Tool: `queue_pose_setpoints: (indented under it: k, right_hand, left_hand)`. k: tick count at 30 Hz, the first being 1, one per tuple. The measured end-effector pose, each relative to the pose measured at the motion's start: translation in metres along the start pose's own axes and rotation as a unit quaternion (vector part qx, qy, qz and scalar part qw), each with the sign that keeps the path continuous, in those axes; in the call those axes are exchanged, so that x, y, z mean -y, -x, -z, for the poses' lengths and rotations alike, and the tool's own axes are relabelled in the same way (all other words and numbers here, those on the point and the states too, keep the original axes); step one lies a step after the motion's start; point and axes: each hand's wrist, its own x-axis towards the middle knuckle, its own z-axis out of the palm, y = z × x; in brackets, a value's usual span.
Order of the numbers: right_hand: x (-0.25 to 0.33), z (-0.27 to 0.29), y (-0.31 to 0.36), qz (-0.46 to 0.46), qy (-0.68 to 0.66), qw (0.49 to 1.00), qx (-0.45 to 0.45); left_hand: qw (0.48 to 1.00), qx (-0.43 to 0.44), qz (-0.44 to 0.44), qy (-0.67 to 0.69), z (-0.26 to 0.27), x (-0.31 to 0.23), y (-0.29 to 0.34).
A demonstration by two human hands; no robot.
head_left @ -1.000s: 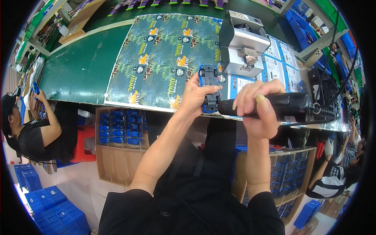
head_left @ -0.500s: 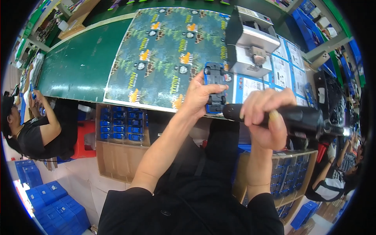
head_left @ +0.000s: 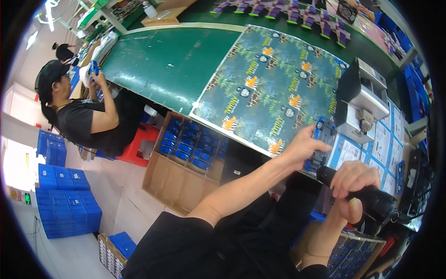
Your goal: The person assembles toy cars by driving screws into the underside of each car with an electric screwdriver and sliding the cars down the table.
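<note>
A blue toy car [head_left: 326, 131] is turned with its dark underside facing up at the front edge of the bench. My left hand [head_left: 302, 148] grips its left side, thumb laid across the underside. My right hand [head_left: 354, 180] is closed around a black electric screwdriver [head_left: 378, 203]. The tool lies slanted, its narrow front end beside the near end of the car; whether the tip touches cannot be made out. Just beyond the car stands a silver metal screw feeder [head_left: 367, 107]. Another blue toy car [head_left: 400, 171] rests at the right.
Animal-printed sheets [head_left: 260, 88] cover part of the green bench [head_left: 158, 65]. Printed blue-and-white sheets [head_left: 385, 144] lie right of the feeder. Below the bench sits a cardboard box [head_left: 169, 186] of blue toy cars. A co-worker [head_left: 86, 104] sits at left holding a blue item. Purple parts line the back.
My view has swung to the left, so bench and hands appear farther right and the co-worker shows more fully. Both hands keep their holds on the toy car and the electric screwdriver.
</note>
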Motion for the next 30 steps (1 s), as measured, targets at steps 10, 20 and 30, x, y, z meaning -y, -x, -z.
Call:
queue_pose_setpoints:
  k: [10,20,30]
  right_hand:
    - [0.005,-0.003,0.015,0.007,0.023,0.999,-0.048]
    - [0.062,0.042,0.029,0.023,0.131,0.987,-0.088]
    - [0.054,0.107,0.052,-0.01,0.173,0.962,-0.211]
  left_hand:
    - [1.0,-0.012,-0.014,-0.009,-0.005,0.005,0.001]
    - [0.736,-0.001,-0.403,-0.545,0.001,-0.055,0.001]
    - [0.288,0.144,-0.319,-0.892,0.134,-0.188,0.039]
